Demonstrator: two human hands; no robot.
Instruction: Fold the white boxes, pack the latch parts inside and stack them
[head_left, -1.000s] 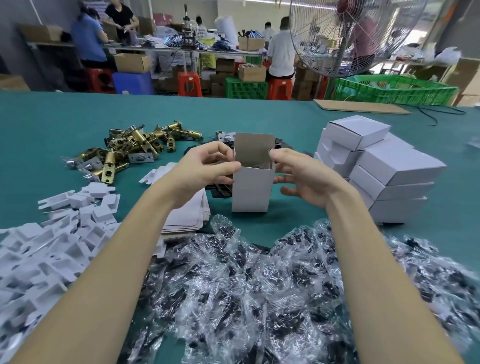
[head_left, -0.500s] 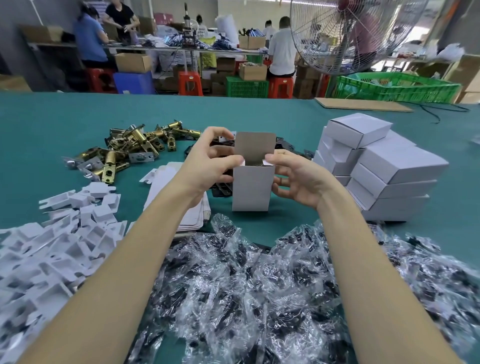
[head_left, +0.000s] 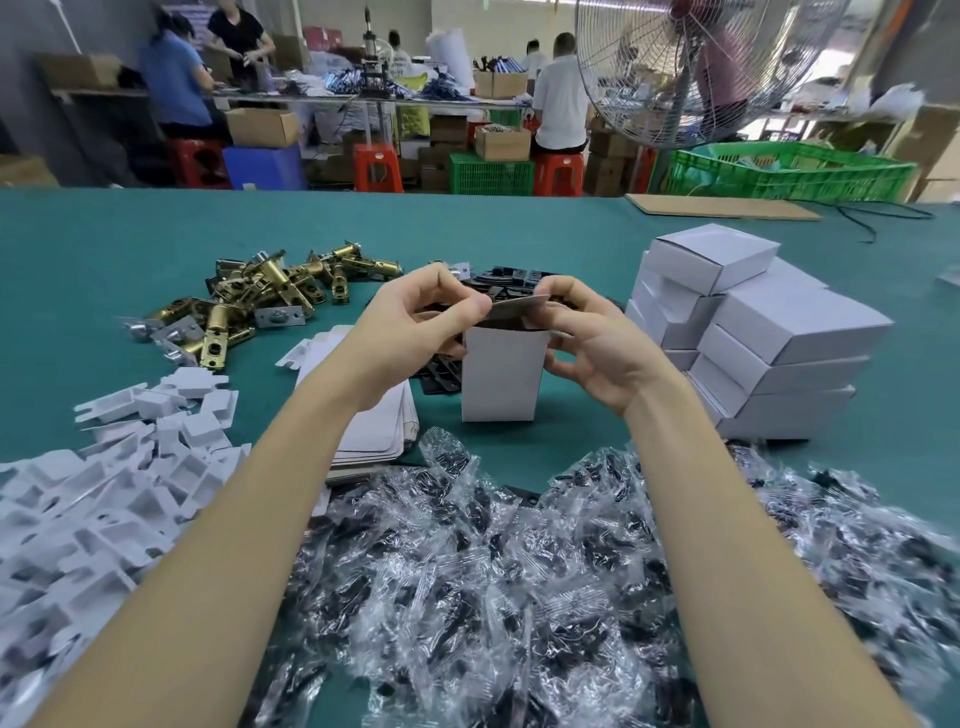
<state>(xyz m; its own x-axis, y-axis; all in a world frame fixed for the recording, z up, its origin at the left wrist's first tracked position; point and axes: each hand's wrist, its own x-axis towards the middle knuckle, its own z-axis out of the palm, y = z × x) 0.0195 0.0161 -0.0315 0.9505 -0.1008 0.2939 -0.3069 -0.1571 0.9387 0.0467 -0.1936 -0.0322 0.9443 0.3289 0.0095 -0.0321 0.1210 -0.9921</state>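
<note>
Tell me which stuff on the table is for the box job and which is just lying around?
For the job:
- both hands, left and right, folding the upright white box
- brass latch parts
- stacked white boxes
- flat box blanks

Just lying about:
- cardboard sheet
- black cable
- big fan
- green crate

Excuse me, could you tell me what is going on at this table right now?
A person is closing a small white box that stands upright on the green table. The left hand and right hand are both pinching its top flap and folding it down over the opening. A stack of finished boxes sits to the right, brass latch parts lie to the left, and bagged black parts are heaped in front.
</note>
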